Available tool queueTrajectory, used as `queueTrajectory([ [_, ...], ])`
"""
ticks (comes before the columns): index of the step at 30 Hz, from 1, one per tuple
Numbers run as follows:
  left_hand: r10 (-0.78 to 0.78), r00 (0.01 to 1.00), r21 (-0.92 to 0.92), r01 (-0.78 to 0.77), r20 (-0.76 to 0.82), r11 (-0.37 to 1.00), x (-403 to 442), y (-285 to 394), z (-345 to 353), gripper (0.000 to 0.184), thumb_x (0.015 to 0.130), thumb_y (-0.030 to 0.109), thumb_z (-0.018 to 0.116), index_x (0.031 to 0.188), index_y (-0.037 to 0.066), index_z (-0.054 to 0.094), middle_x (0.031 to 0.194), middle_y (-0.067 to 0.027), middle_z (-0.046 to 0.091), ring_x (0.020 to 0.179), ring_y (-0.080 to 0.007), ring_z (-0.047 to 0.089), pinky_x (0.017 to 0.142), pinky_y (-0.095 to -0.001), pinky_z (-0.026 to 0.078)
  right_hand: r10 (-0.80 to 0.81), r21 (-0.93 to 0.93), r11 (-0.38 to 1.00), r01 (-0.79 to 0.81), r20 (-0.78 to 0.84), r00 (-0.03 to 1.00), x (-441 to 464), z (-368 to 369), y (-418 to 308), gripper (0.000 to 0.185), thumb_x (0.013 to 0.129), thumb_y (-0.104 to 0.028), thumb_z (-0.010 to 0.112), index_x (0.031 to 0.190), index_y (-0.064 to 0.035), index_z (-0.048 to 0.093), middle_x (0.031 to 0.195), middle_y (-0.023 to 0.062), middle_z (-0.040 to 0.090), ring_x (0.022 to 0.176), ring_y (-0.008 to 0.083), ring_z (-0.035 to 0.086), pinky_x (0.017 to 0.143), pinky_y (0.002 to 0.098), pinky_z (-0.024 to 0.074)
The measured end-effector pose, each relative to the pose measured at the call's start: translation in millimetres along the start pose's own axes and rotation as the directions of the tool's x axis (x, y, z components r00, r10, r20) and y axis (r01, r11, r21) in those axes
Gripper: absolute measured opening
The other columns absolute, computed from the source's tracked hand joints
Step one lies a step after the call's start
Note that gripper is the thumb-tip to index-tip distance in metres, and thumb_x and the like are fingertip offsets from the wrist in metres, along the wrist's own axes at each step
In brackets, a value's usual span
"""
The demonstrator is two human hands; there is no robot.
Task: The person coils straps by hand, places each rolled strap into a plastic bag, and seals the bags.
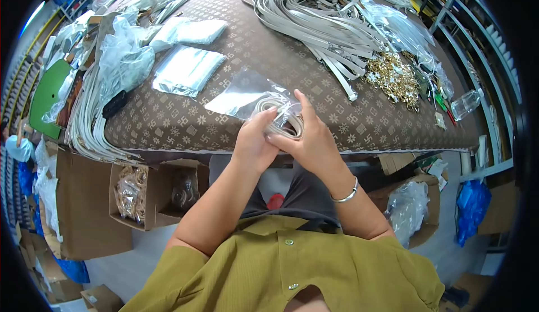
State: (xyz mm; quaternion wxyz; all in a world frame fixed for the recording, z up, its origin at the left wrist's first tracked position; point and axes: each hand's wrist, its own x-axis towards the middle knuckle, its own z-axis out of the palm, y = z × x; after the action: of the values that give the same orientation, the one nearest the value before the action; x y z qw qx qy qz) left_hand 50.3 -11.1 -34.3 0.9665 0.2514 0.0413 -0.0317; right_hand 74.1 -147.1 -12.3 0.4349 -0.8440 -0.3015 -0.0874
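White coil: a looped flat strap [281, 122], held between both hands just past the near edge of the table, about the middle from left to right.
Clear bag: a plastic bag [240, 92] reaches from the coil to the far left, its flap spread over the cloth; film shines over part of the loops, though how far the coil sits inside I cannot tell.
Left hand: the left hand [257, 142] grasps the coil from the left, its thumb pressed on the loops and film.
Right hand: the right hand [310, 142] grips the coil's right side, thumb across its near edge, index finger extended away; a silver bangle [348, 193] circles the wrist.
Brown cloth: patterned cloth [255, 45] covers the table and hangs over its near edge.
Left of the hands: a stack of clear bags [188, 70] lies flat, with crumpled plastic [126, 54] farther left and pale straps [90, 124] drooping over the table's edge.
Far right: a large heap of grey straps [320, 17]; nearer, a pile of gold-coloured hardware [393, 79], then a clear bottle [467, 104] lying on its side.
Below the table: an open carton [115, 214] at left, a blue bag [473, 211] at right.
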Motion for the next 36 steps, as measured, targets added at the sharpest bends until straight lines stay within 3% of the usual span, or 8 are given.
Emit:
queueTrajectory([
  [11,-0.043,0.997,0.135,0.051,-0.058,0.990,6.8,-8.7,0.9,0.032,0.090,0.021,0.046,0.114,-0.001,0.049,0.106,-0.0122,0.058,0.100,-0.0210,0.056,0.085,-0.0352,0.046,0.217,0.163,0.966,-0.201,-0.083,0.973,10.8,10.9,12.7,0.040,0.071,-0.018,0.071,0.098,0.0032,0.051,0.084,0.0206,0.061,0.078,0.0302,0.062,0.070,0.0353,0.0484],
  [14,-0.233,0.972,0.216,0.231,-0.020,0.949,-2.4,4.0,6.0,0.036,0.091,0.025,0.049,0.116,0.000,0.048,0.110,-0.0125,0.057,0.103,-0.0206,0.055,0.088,-0.0366,0.044,-0.098,-0.263,0.963,0.056,-0.148,0.984,18.4,26.5,39.2,0.025,0.074,-0.014,0.065,0.089,0.0023,0.053,0.081,0.0215,0.060,0.074,0.0347,0.059,0.069,0.0395,0.0475],
  [18,-0.426,0.839,0.904,0.415,-0.338,0.100,-17.1,23.3,28.1,0.042,0.087,0.028,0.059,0.117,0.000,0.049,0.117,-0.0133,0.053,0.110,-0.0233,0.052,0.093,-0.0379,0.041,-0.019,-0.279,0.960,0.012,-0.021,1.000,30.1,30.1,52.1,0.015,0.075,-0.008,0.057,0.086,0.0018,0.055,0.081,0.0223,0.060,0.074,0.0391,0.057,0.069,0.0419,0.0468],
  [19,-0.118,0.991,0.998,0.057,-0.059,-0.019,-14.9,22.5,24.9,0.042,0.084,0.027,0.062,0.115,0.001,0.052,0.118,-0.0129,0.053,0.111,-0.0244,0.051,0.093,-0.0375,0.041,-0.012,-0.276,0.961,0.006,-0.020,1.000,29.3,29.0,54.5,0.015,0.075,-0.008,0.057,0.086,0.0018,0.055,0.081,0.0223,0.060,0.074,0.0391,0.057,0.069,0.0419,0.0468],
  [21,0.308,0.709,0.740,-0.442,0.634,-0.507,-12.2,21.5,13.5,0.041,0.078,0.024,0.068,0.110,0.003,0.057,0.120,-0.0121,0.052,0.115,-0.0266,0.049,0.094,-0.0367,0.041,0.045,0.001,0.999,-0.046,0.147,0.988,27.8,18.0,55.3,0.020,0.074,-0.009,0.056,0.093,-0.0018,0.058,0.086,0.0202,0.060,0.082,0.0365,0.058,0.072,0.0417,0.0460],
  [26,0.138,0.746,0.673,-0.484,0.652,-0.559,15.9,24.4,-29.0,0.028,0.075,0.017,0.069,0.100,0.006,0.064,0.118,-0.0099,0.054,0.116,-0.0284,0.048,0.094,-0.0355,0.041,-0.178,0.032,0.982,0.185,-0.158,0.971,20.7,-0.8,66.4,0.029,0.073,-0.003,0.051,0.101,-0.0029,0.058,0.095,0.0160,0.059,0.087,0.0343,0.057,0.074,0.0405,0.0453],
  [30,0.127,0.722,0.646,-0.509,0.680,-0.568,17.0,21.9,-34.8,0.020,0.076,0.013,0.067,0.095,0.007,0.066,0.118,-0.0091,0.054,0.116,-0.0277,0.048,0.094,-0.0356,0.041,-0.140,-0.198,0.969,0.147,0.051,0.989,19.9,-14.0,66.5,0.035,0.073,-0.004,0.057,0.108,-0.0051,0.058,0.100,0.0140,0.057,0.094,0.0299,0.056,0.082,0.0397,0.0430],
  [36,0.230,0.877,0.905,-0.396,0.423,-0.154,13.1,46.3,-24.7,0.016,0.076,0.010,0.066,0.091,0.002,0.065,0.103,-0.0112,0.061,0.104,-0.0278,0.056,0.090,-0.0346,0.043,-0.104,-0.121,0.985,0.119,0.124,0.987,22.3,-9.7,67.5,0.026,0.075,-0.008,0.063,0.101,-0.0037,0.062,0.096,0.0142,0.059,0.090,0.0269,0.057,0.085,0.0372,0.0415],
])
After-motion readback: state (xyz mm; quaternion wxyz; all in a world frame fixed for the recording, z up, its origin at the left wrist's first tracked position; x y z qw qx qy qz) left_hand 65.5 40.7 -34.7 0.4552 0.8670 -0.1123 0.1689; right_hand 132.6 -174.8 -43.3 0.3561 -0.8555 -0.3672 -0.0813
